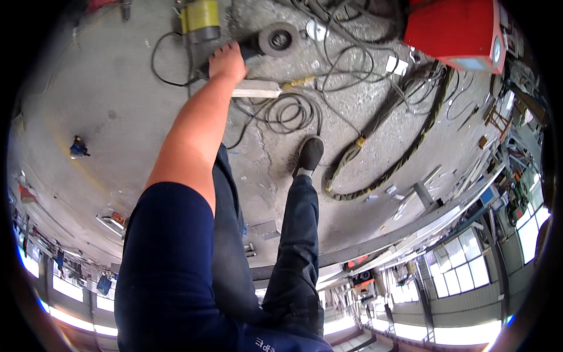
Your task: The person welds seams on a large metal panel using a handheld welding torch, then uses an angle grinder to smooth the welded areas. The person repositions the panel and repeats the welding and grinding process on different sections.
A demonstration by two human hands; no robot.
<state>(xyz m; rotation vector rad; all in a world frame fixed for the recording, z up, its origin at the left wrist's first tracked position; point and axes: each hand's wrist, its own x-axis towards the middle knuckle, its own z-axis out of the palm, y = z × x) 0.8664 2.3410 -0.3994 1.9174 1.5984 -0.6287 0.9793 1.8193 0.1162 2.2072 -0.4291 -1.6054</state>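
My left hand (227,63) reaches far out over the concrete floor, its fingers wrapped around the dark body of an angle grinder (251,47). The grinder lies low by the floor, and its round disc (279,39) faces up on the right of the hand. A yellow-green cylindrical thing with a grey base (200,22) stands just beyond my fingers. Closer to me than the grinder is a long white block, perhaps a power strip (256,89), beside a coil of dark cable (287,113). My right hand is out of the picture.
A red box-shaped machine (453,32) stands at the far right. Loose cables and a thick sheathed cable (419,142) loop over the floor. My dark shoe (311,154) is planted near the coil. A small blue object (78,147) lies off to the left.
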